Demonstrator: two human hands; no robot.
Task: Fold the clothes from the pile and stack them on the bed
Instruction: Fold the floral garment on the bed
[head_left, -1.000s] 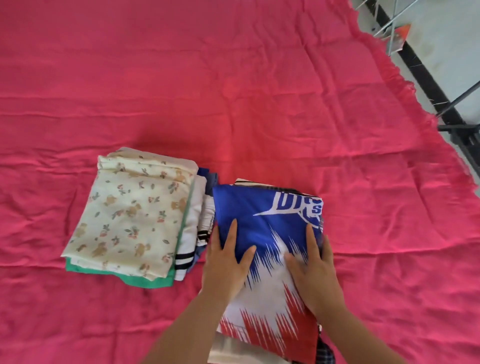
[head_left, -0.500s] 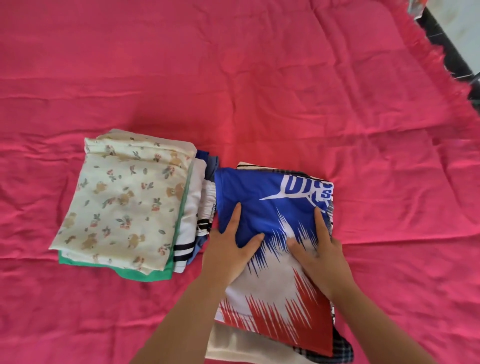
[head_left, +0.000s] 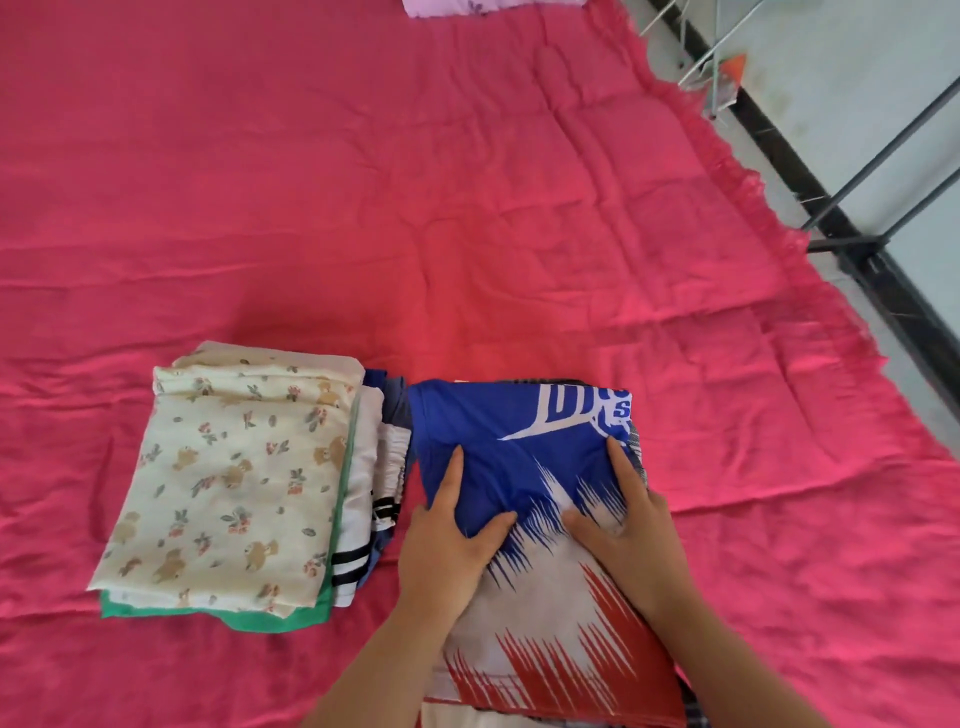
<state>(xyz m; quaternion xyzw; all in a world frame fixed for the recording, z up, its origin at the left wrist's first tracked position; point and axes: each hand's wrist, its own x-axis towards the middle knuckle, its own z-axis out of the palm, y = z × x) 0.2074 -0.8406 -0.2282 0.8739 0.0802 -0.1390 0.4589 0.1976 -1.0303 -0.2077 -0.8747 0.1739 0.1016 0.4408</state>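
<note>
A folded blue, white and red jersey (head_left: 524, 441) lies on top of a stack of folded clothes near the bed's front edge. Both my hands rest flat on it. My left hand (head_left: 452, 535) presses its left side and my right hand (head_left: 623, 525) presses its right side, fingers spread. A plaid garment peeks out under the jersey at the right. To the left sits a second stack, topped by a cream floral cloth (head_left: 234, 483), with a green piece (head_left: 270, 621) under it and white and navy pieces (head_left: 374, 467) beside it.
A pink bedspread (head_left: 467, 208) covers the bed, with a fringed edge at the right. A lilac cloth (head_left: 447, 6) shows at the far top edge. A black metal frame (head_left: 852, 244) and a wire rack (head_left: 717, 67) stand beyond the right edge.
My hands stay pressed on the jersey, barely shifting. The view tilted back up, so the far end of the bed and the rack show again.
</note>
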